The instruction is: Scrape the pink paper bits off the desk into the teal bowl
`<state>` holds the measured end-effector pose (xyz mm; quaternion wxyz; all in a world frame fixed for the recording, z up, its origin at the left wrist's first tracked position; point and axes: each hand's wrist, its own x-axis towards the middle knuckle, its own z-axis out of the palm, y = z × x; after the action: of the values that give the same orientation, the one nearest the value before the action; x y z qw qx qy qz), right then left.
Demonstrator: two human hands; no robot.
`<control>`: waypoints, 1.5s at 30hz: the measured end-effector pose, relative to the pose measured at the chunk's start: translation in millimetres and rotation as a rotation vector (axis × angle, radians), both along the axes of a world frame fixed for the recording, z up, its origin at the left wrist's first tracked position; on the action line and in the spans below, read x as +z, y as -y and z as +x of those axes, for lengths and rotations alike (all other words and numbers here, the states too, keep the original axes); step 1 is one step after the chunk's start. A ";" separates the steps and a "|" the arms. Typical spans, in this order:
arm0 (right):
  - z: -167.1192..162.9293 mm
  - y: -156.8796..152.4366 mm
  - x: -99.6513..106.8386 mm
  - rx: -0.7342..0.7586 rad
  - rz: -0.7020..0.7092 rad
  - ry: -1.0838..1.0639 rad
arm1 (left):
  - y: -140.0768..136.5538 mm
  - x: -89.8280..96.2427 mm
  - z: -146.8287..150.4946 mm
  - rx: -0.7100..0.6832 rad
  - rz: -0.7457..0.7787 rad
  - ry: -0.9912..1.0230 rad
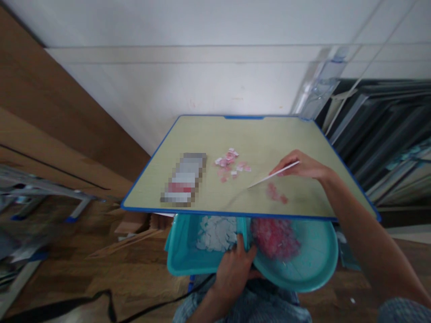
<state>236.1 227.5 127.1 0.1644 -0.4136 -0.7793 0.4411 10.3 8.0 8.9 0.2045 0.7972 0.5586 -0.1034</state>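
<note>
My right hand is closed round a thin white stick, its tip slanting down to the left over the pale folding table. Just below that hand lie a few blurred pink pieces. Farther left on the tabletop is a loose group of small pink and white pieces. Under the table's near edge, my left hand grips where the rims of two teal containers meet. The rectangular basin contains white flakes; the round basin has a heap of pink pieces.
A pixelated phone-shaped object lies on the table's left side. A clear plastic bottle stands behind the far right corner, near dark stacked panels. Cardboard leans at the left, and a black strap crosses below.
</note>
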 end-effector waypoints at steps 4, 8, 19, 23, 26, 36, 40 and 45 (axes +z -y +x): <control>1.4 13.9 4.9 0.001 -0.025 0.027 | 0.2 -0.8 -0.3 -0.008 0.013 -0.006; 11.3 34.9 6.9 -0.012 -0.065 0.027 | 0.1 -1.3 0.0 -0.022 0.022 -0.017; 31.7 103.9 8.5 -0.221 -0.225 -0.028 | -0.5 -0.8 0.4 -0.020 0.015 -0.020; 30.9 119.0 10.4 -0.287 -0.237 -0.024 | -0.2 -2.0 0.9 -0.019 0.030 -0.018; 28.2 127.7 11.1 -0.327 -0.222 -0.046 | 0.5 -4.1 0.4 -0.026 0.057 -0.010; 24.6 147.5 5.9 -0.407 -0.162 -0.071 | 1.4 -6.0 -0.5 -0.026 0.086 0.000; 24.7 148.7 5.6 -0.393 -0.134 -0.049 | 1.4 -5.2 -0.2 -0.023 0.087 0.010; 22.9 150.9 4.3 -0.417 -0.073 -0.050 | 0.8 -4.5 -0.9 -0.026 0.066 0.004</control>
<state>259.0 76.7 131.4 0.2563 -0.5606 -0.6561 0.4355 9.4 7.2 4.5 0.1779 0.8108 0.5509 -0.0861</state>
